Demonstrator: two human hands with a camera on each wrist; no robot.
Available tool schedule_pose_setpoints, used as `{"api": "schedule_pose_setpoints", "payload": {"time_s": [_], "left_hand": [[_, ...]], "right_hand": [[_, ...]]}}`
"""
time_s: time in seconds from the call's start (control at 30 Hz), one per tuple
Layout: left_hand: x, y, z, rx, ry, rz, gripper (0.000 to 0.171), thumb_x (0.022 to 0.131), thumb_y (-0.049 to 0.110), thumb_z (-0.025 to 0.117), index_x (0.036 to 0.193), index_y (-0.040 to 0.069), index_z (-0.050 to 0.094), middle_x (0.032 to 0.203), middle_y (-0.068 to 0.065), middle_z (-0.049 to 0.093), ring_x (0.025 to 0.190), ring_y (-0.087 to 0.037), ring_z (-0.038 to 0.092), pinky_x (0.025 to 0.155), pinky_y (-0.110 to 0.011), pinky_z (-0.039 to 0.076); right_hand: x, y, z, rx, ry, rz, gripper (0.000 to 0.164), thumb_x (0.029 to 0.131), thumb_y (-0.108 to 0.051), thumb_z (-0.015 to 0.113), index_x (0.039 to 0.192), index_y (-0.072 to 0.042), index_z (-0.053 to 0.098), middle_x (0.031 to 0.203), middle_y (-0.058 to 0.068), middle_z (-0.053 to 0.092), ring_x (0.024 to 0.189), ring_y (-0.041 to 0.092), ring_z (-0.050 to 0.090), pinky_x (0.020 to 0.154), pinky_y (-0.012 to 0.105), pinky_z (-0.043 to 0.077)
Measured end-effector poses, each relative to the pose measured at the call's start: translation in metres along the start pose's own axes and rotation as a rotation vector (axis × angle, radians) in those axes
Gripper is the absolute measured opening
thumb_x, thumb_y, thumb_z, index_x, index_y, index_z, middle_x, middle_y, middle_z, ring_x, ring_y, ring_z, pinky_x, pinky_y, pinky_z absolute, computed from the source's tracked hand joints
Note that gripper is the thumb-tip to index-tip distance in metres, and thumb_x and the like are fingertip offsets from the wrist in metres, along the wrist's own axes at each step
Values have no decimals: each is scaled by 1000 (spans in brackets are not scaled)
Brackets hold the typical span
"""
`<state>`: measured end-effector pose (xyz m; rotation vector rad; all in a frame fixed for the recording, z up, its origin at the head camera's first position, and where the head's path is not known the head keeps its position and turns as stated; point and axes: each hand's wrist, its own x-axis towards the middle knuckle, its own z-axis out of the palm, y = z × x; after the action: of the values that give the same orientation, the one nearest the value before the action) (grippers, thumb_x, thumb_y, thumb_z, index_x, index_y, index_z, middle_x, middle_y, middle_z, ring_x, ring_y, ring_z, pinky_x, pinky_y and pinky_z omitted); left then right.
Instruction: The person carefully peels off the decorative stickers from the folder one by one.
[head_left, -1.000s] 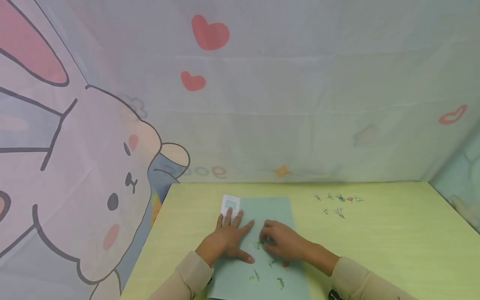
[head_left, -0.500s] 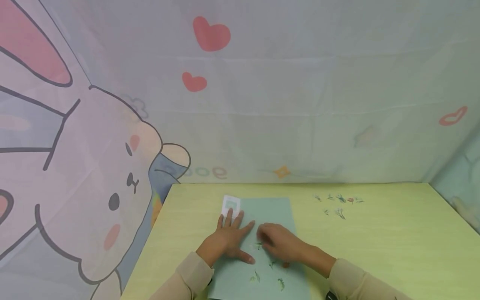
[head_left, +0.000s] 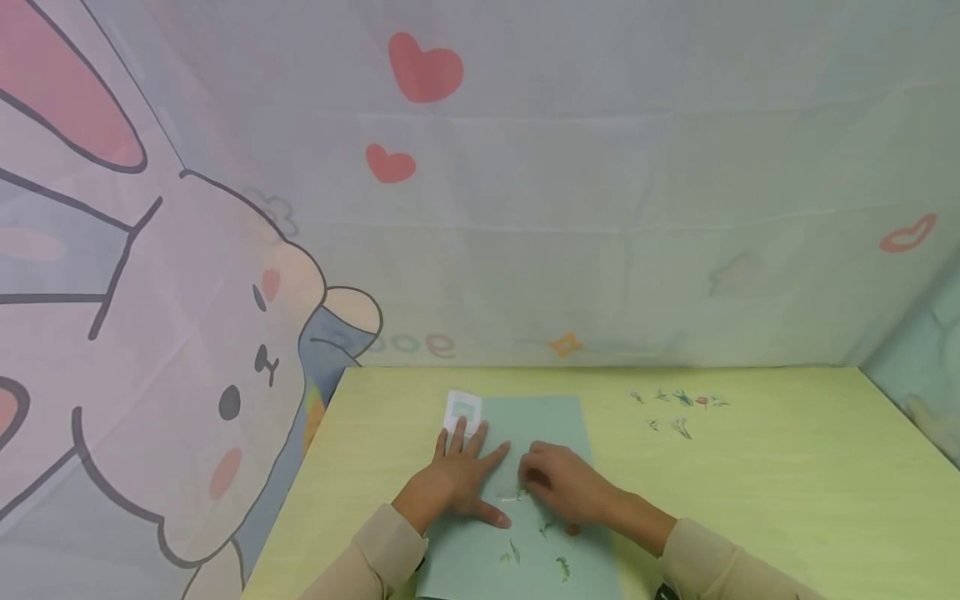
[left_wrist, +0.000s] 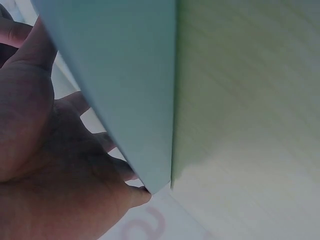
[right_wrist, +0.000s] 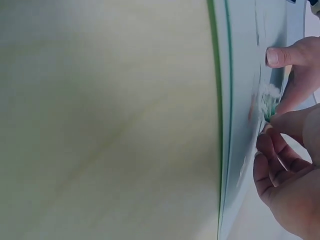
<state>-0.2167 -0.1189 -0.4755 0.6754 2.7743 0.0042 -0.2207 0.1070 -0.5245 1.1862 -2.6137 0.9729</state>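
My left hand (head_left: 453,479) lies spread on a pale green sheet (head_left: 536,417), its fingertips over a small white square card (head_left: 462,407) at the sheet's far left corner. In the left wrist view the left fingers (left_wrist: 102,140) reach along the sheet's edge. Over the middle of the sheet, my right hand (head_left: 566,483) pinches a small flower sticker (right_wrist: 270,102) between thumb and forefinger. It has a white bloom and a green stem, and its stem end is hidden by the fingertips. The other right fingers are curled.
Nearer me on the sheet are several leafy stickers, among them a green sprig (head_left: 562,569) and a two-part sprig (head_left: 512,552). More flower stickers (head_left: 681,397) lie in two rows at the back right of the yellow-green table (head_left: 750,500). A printed cloth (head_left: 555,208) hangs behind.
The right hand shifts slightly left, then back right, with the sticker at its fingertips; a whitish part of the sticker shows more beside them now. The left hand stays in place.
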Motion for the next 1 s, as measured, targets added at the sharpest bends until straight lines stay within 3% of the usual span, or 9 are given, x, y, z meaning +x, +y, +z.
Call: {"api": "schedule_pose_setpoints", "payload": {"time_s": [0.2, 0.43, 0.77, 1.0], "left_hand": [[0, 0, 0, 0, 2, -7, 112, 78, 73, 82, 168, 25, 35, 176, -17, 14, 162, -46, 0, 126, -65, 7], [0, 1, -1, -4, 7, -1, 112, 77, 73, 83, 168, 25, 35, 176, -17, 14, 161, -46, 1, 126, -65, 7], [0, 1, 0, -5, 3, -2, 113, 77, 73, 82, 168, 25, 35, 176, -17, 13, 161, -47, 0, 126, -66, 6], [2, 1, 2, -1, 2, 0, 114, 77, 74, 81, 169, 26, 33, 177, -17, 12, 161, -47, -1, 126, -66, 5]], "right_hand": [[-1, 3, -5, -14, 8, -42, 15, 97, -3, 74, 91, -16, 71, 85, -11, 56, 76, 3, 49, 71, 23, 49], [-2, 5, -13, 69, 33, -53, 13, 98, -1, 73, 96, -14, 71, 90, -9, 65, 80, 5, 57, 74, 26, 53], [-5, 10, -30, 82, 104, 66, 8, 96, -7, 78, 96, -15, 77, 91, -14, 71, 83, 3, 64, 73, 30, 57], [-9, 11, -38, 117, 178, 85, 7, 97, -8, 78, 96, -15, 79, 89, -11, 73, 79, 4, 65, 69, 29, 57]]}}
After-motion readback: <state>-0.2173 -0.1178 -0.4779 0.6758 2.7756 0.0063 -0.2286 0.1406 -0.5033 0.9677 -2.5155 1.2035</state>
